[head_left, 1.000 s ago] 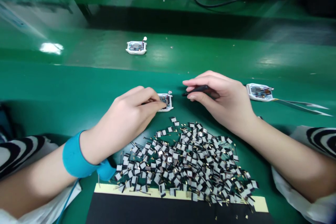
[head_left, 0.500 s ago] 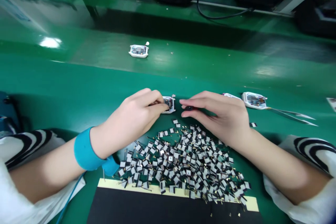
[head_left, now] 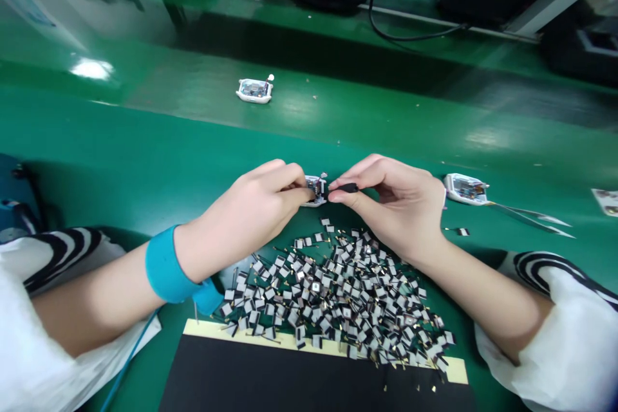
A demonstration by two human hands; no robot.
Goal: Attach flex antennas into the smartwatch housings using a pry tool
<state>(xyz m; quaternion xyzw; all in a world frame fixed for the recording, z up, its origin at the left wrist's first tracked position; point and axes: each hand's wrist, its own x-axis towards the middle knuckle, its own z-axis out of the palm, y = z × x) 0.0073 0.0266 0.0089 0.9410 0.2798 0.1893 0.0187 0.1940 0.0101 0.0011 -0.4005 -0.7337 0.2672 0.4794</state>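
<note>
My left hand (head_left: 246, 209) rests its fingertips on a small white-framed circuit module (head_left: 315, 191) and hides part of it. My right hand (head_left: 393, 206) pinches a slim black handled tool (head_left: 346, 188), whose tip is almost touching the module's right side. Below both hands lies a heap of several small black-and-white tabbed parts with thin wires (head_left: 338, 296). Another white-framed module (head_left: 464, 188) lies to the right of my right hand, and a steel pair of tweezers (head_left: 531, 219) lies beside it, touching neither hand.
A third module (head_left: 253, 91) sits farther out on the green bench surface (head_left: 145, 122). A black mat with a yellow taped edge (head_left: 313, 373) lies nearest me. A blue wrist strap (head_left: 167, 264) circles my left wrist, trailing a cord. Cables and a dark stand are beyond the bench.
My right hand has moved left, bringing the black tool's tip up to the module. My left hand stays on the module. The view has tilted slightly.
</note>
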